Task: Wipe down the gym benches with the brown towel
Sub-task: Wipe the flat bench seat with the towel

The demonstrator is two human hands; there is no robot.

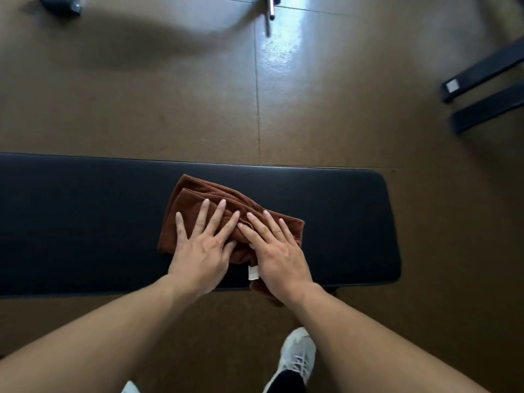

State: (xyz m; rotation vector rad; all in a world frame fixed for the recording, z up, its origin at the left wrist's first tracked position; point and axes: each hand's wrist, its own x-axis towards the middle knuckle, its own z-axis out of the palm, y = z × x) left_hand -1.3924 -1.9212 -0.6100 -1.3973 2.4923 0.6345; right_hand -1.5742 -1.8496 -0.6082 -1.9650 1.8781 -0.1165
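A black padded gym bench (85, 222) runs across the view, its rounded end at the right. A folded brown towel (195, 194) with a small white tag lies on the pad near the middle. My left hand (202, 248) presses flat on the towel's left half, fingers spread and straight. My right hand (276, 251) lies flat on the towel's right half, fingers straight, its fingertips meeting those of the left hand. A corner of the towel hangs over the bench's near edge under my right wrist.
Brown rubber floor tiles surround the bench. Two black bars of another frame (487, 92) lie at the right. A metal bar (269, 12) and a dark base (61, 5) sit at the top. My white shoe (297, 355) stands just in front of the bench.
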